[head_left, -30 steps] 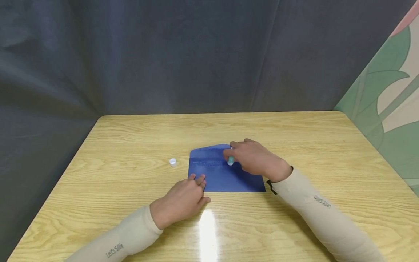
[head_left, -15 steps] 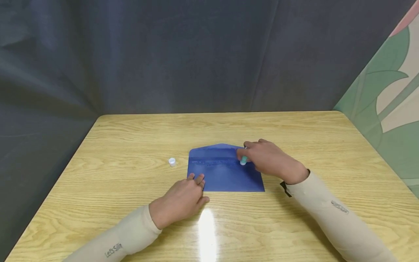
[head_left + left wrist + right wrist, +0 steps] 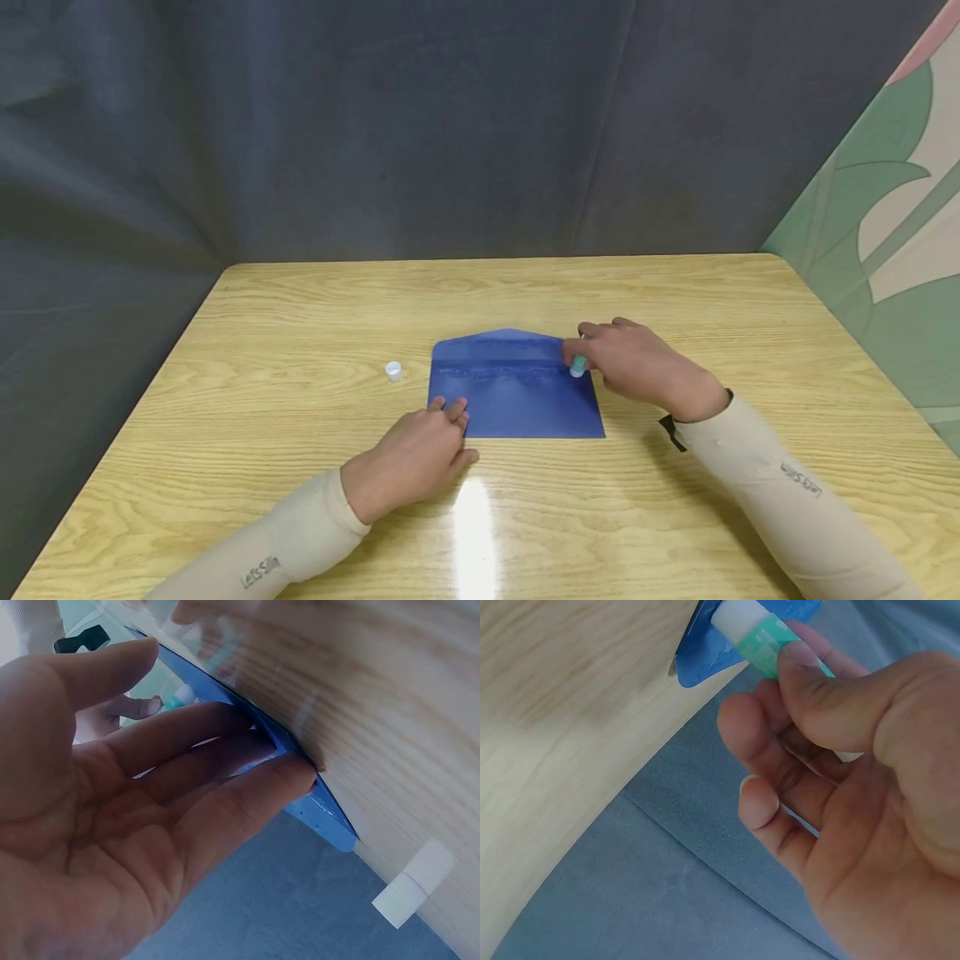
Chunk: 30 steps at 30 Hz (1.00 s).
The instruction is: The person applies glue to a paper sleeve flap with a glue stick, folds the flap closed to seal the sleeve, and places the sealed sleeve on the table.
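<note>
A blue envelope lies on the table with its pointed flap unfolded away from the person. Streaks of glue show along its fold line. In my right hand a green and white glue stick is pinched between thumb and fingers, its white end down at the envelope's right side. The right wrist view shows the glue stick tilted against the blue paper. My left hand rests its fingertips on the envelope's lower left corner, fingers extended, as the left wrist view also shows. A white cap stands left of the envelope.
The wood-grain table extends around the envelope on all sides. Behind it hangs a dark curtain, which also covers the left side. A wall with a leaf pattern borders the right edge.
My right hand has slid the glue stick rightward along the envelope to its right edge. My left hand and the cap have stayed in place.
</note>
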Each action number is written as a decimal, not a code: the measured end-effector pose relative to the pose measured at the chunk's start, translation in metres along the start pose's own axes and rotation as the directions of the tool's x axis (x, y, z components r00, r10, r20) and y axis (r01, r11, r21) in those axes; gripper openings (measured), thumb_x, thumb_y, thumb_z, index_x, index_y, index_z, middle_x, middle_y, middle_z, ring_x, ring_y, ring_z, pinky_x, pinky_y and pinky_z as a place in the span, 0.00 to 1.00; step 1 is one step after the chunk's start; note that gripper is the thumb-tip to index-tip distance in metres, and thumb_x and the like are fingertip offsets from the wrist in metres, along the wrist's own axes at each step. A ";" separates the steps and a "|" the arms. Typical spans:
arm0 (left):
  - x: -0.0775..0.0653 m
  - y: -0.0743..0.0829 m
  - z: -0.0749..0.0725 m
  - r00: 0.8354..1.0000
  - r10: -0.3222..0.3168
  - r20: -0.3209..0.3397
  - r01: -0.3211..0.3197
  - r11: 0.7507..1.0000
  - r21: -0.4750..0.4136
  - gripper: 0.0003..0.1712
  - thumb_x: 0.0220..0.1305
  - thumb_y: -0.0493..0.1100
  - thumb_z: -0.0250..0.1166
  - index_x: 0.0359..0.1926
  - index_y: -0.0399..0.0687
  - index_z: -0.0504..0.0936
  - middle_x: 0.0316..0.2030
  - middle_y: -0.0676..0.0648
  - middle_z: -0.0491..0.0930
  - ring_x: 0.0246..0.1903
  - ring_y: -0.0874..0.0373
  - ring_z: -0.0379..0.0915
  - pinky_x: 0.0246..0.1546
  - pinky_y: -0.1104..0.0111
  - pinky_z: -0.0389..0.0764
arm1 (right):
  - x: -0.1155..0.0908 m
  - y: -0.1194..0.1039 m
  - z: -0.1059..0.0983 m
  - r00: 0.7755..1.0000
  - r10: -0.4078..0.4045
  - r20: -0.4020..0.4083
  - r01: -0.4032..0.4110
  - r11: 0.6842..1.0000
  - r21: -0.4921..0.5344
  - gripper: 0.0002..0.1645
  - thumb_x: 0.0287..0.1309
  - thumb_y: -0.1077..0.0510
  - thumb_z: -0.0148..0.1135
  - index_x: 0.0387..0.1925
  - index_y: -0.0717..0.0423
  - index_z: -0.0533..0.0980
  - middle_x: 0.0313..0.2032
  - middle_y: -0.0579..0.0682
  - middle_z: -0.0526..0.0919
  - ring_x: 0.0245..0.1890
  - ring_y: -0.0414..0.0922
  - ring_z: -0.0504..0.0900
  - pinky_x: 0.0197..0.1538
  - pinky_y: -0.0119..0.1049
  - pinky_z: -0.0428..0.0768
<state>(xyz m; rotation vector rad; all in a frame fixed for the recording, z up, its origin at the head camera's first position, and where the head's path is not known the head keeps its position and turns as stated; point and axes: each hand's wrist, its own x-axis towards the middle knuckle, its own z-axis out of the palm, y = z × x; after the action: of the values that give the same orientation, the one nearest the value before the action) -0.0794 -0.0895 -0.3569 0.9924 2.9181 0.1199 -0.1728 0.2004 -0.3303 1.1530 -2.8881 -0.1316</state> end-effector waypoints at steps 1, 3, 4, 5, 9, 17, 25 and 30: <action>0.000 0.000 0.000 1.000 0.000 0.001 0.000 1.000 0.000 0.25 0.69 0.51 0.63 0.51 0.31 0.84 0.60 0.33 0.77 0.55 0.33 0.78 0.49 0.57 0.85 | 0.000 0.001 0.000 1.000 0.004 0.006 -0.004 1.000 0.000 0.13 0.55 0.63 0.72 0.39 0.44 0.79 0.34 0.43 0.79 0.31 0.43 0.77 0.43 0.43 0.77; 0.000 0.000 0.000 1.000 -0.001 0.005 0.001 1.000 0.001 0.25 0.69 0.51 0.63 0.51 0.31 0.84 0.60 0.33 0.77 0.55 0.34 0.78 0.50 0.57 0.85 | 0.000 0.002 0.000 1.000 0.007 0.011 -0.007 1.000 -0.001 0.13 0.55 0.63 0.72 0.38 0.44 0.79 0.34 0.43 0.79 0.31 0.42 0.77 0.43 0.43 0.77; 0.000 0.000 0.000 1.000 -0.001 0.006 0.001 1.000 0.002 0.25 0.69 0.51 0.63 0.52 0.31 0.84 0.60 0.33 0.77 0.55 0.34 0.78 0.50 0.57 0.85 | 0.000 0.002 0.000 1.000 0.008 0.015 -0.008 1.000 0.000 0.13 0.55 0.63 0.72 0.38 0.44 0.79 0.34 0.43 0.79 0.31 0.42 0.77 0.43 0.43 0.77; 0.000 0.000 0.000 1.000 -0.002 0.007 0.002 1.000 0.005 0.25 0.69 0.51 0.63 0.52 0.31 0.83 0.60 0.34 0.77 0.55 0.34 0.78 0.50 0.57 0.85 | 0.000 0.003 -0.001 1.000 0.008 0.020 -0.008 1.000 -0.001 0.13 0.55 0.63 0.72 0.38 0.44 0.79 0.34 0.43 0.79 0.32 0.42 0.77 0.43 0.43 0.77; 0.000 0.000 0.000 1.000 -0.002 0.003 0.002 1.000 0.018 0.26 0.69 0.51 0.62 0.53 0.31 0.83 0.60 0.34 0.77 0.55 0.34 0.78 0.50 0.57 0.85 | -0.002 0.007 -0.003 0.999 0.017 0.037 -0.016 1.000 -0.020 0.15 0.53 0.64 0.73 0.38 0.45 0.79 0.34 0.43 0.79 0.34 0.43 0.79 0.45 0.44 0.77; 0.000 0.000 0.000 1.000 0.003 0.005 -0.004 1.000 0.025 0.26 0.69 0.51 0.62 0.53 0.31 0.83 0.60 0.34 0.77 0.55 0.34 0.79 0.50 0.57 0.85 | -0.005 0.009 -0.013 0.999 0.020 -0.025 -0.022 0.997 -0.075 0.24 0.44 0.74 0.73 0.38 0.47 0.78 0.34 0.46 0.79 0.31 0.46 0.81 0.45 0.44 0.78; 0.000 0.000 0.000 1.000 0.011 0.001 -0.011 1.000 0.021 0.26 0.69 0.51 0.63 0.52 0.30 0.83 0.59 0.33 0.78 0.54 0.33 0.79 0.49 0.57 0.85 | 0.022 -0.025 -0.020 0.983 -0.113 -0.146 0.098 0.989 -0.106 0.23 0.45 0.70 0.76 0.40 0.46 0.79 0.32 0.45 0.79 0.31 0.45 0.79 0.42 0.42 0.79; 0.001 0.000 0.000 1.000 0.000 0.007 -0.001 1.000 0.023 0.27 0.69 0.52 0.63 0.53 0.30 0.83 0.59 0.33 0.78 0.54 0.34 0.79 0.49 0.56 0.85 | 0.048 -0.052 -0.024 0.984 -0.146 -0.107 0.136 0.986 -0.095 0.20 0.53 0.65 0.73 0.45 0.43 0.80 0.37 0.45 0.82 0.36 0.43 0.82 0.44 0.41 0.79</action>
<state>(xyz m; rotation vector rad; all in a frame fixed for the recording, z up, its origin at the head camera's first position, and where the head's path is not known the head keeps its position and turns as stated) -0.0802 -0.0889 -0.3568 0.9946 2.9194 0.0832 -0.1701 0.1282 -0.3110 1.3032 -2.6737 -0.1876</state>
